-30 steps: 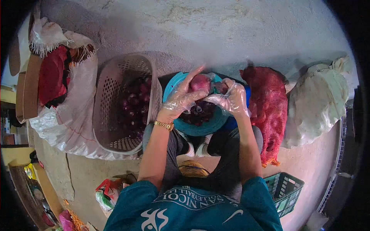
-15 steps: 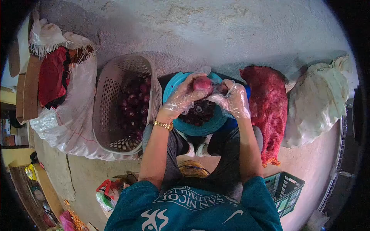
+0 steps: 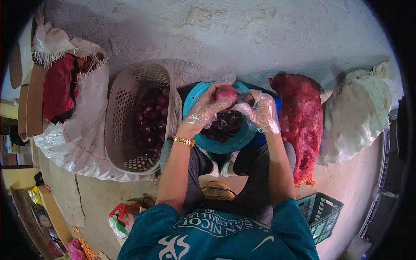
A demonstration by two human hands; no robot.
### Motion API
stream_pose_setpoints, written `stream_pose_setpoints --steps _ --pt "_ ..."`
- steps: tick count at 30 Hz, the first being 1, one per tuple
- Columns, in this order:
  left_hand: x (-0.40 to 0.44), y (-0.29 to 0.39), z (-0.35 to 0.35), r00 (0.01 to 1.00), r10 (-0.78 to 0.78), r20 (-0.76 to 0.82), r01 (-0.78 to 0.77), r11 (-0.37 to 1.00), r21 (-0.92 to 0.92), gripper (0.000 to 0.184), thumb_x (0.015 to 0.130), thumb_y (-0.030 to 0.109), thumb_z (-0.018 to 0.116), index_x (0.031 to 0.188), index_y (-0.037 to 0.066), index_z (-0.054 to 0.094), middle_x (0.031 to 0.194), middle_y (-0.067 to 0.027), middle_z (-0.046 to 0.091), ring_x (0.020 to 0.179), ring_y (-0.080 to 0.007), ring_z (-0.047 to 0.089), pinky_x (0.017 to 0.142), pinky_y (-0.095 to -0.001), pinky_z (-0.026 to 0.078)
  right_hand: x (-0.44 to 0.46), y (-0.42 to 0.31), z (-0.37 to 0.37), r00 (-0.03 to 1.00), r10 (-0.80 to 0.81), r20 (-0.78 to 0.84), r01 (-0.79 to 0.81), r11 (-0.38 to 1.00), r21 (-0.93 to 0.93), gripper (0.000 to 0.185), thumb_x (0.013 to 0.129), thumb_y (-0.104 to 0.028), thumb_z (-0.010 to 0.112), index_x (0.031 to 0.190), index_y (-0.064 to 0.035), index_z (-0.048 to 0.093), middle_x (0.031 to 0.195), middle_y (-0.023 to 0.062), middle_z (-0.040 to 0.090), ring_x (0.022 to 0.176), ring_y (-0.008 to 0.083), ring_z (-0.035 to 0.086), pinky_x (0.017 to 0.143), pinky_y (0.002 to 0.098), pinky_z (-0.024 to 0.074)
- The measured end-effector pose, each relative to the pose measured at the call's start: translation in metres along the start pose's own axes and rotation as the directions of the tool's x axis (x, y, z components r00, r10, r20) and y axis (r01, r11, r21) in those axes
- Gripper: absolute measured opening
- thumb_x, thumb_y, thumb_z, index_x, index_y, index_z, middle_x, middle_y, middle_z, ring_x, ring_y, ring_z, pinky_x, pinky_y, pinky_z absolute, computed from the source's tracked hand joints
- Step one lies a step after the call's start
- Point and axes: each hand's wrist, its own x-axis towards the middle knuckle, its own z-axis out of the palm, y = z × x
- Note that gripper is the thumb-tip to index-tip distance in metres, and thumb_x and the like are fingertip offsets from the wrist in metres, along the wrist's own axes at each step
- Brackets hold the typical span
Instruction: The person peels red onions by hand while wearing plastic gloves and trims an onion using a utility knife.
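My left hand (image 3: 203, 110), in a clear plastic glove and with a gold watch at the wrist, is closed round a red onion (image 3: 226, 94). Beside it, my gloved right hand (image 3: 263, 109) has its fingers curled in close to the onion. A dark reddish piece (image 3: 249, 99) shows at its fingertips, too small to make out. Both hands are above a round turquoise basin (image 3: 201, 141). Dark red onion skins (image 3: 223, 126) lie in the basin, between my knees.
Left of the basin stands a grey perforated basket (image 3: 113, 125) with many red onions (image 3: 151, 115). A white woven sack (image 3: 82, 138) lies beyond it. To the right are a red mesh sack (image 3: 301, 125) and a whitish sack (image 3: 357, 117). A dark green crate (image 3: 323, 216) sits behind.
My right hand's fingers have shifted slightly against the onion, and the dark piece at them has changed position. My left hand keeps hold of the onion in nearly the same place.
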Motion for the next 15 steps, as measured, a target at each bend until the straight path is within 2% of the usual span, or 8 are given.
stream_pose_setpoints --steps 3,6,8,9,11,15 --pt "0.0011 -0.0024 -0.0021 1.000 0.028 0.007 -0.028 0.999 0.036 0.061 0.089 0.025 0.074 0.140 0.006 0.048 0.128 -0.0046 0.055 0.115 -0.0150 0.054 0.101 -0.0303 0.045 0.0011 0.0001 0.0017 0.999 0.033 0.009 -0.033 0.999 -0.009 0.054 0.079 -0.052 0.076 0.089 0.0002 0.065 0.072 0.0242 0.061 0.073 0.0445 0.061 0.065 0.0464 0.0474" --pt "0.0020 -0.0050 -0.0027 0.998 0.060 0.026 -0.060 0.998 0.015 0.059 0.090 0.024 0.073 0.140 0.006 0.049 0.127 -0.0038 0.055 0.113 -0.0142 0.054 0.100 -0.0306 0.046 0.0016 0.0005 0.0021 1.000 -0.001 0.024 0.000 0.998 0.069 0.051 0.083 -0.048 0.073 0.087 0.0019 0.065 0.071 0.0241 0.061 0.067 0.0410 0.061 0.063 0.0443 0.0470" --pt "0.0013 -0.0041 -0.0029 0.998 0.054 0.026 -0.054 0.998 0.022 0.058 0.090 0.024 0.073 0.140 0.006 0.049 0.127 -0.0040 0.056 0.113 -0.0143 0.054 0.100 -0.0307 0.046 0.0018 0.0003 0.0034 0.987 0.105 0.126 -0.127 0.974 0.189 0.048 0.090 -0.043 0.070 0.076 0.0024 0.061 0.061 0.0042 0.051 0.059 0.0136 0.044 0.056 0.0348 0.0405" --pt "0.0009 -0.0031 -0.0028 0.999 0.048 0.026 -0.048 0.998 0.031 0.057 0.091 0.023 0.072 0.140 0.006 0.049 0.126 -0.0041 0.056 0.113 -0.0143 0.054 0.100 -0.0309 0.045 0.0019 0.0006 0.0043 0.987 0.104 0.125 -0.127 0.974 0.189 0.048 0.090 -0.043 0.070 0.076 0.0024 0.061 0.061 0.0042 0.051 0.059 0.0136 0.044 0.056 0.0348 0.0405" --pt "0.0002 -0.0013 -0.0011 0.999 0.048 0.024 -0.049 0.999 0.011 0.057 0.090 0.023 0.073 0.140 0.006 0.049 0.126 -0.0040 0.056 0.112 -0.0140 0.054 0.100 -0.0304 0.045 0.0021 0.0022 0.0062 0.992 0.029 0.124 -0.066 0.949 0.307 0.048 0.090 -0.042 0.070 0.077 0.0028 0.062 0.062 0.0008 0.048 0.061 0.0102 0.041 0.055 0.0333 0.0395" --pt "0.0021 -0.0055 -0.0015 0.999 0.050 0.000 -0.050 0.999 -0.012 0.058 0.089 0.024 0.074 0.140 0.007 0.050 0.124 -0.0029 0.058 0.109 -0.0124 0.055 0.097 -0.0273 0.046 0.0006 0.0037 0.0040 0.990 -0.017 0.141 -0.017 0.971 0.238 0.048 0.088 -0.042 0.072 0.078 0.0038 0.063 0.061 0.0056 0.053 0.059 0.0130 0.045 0.056 0.0350 0.0413"
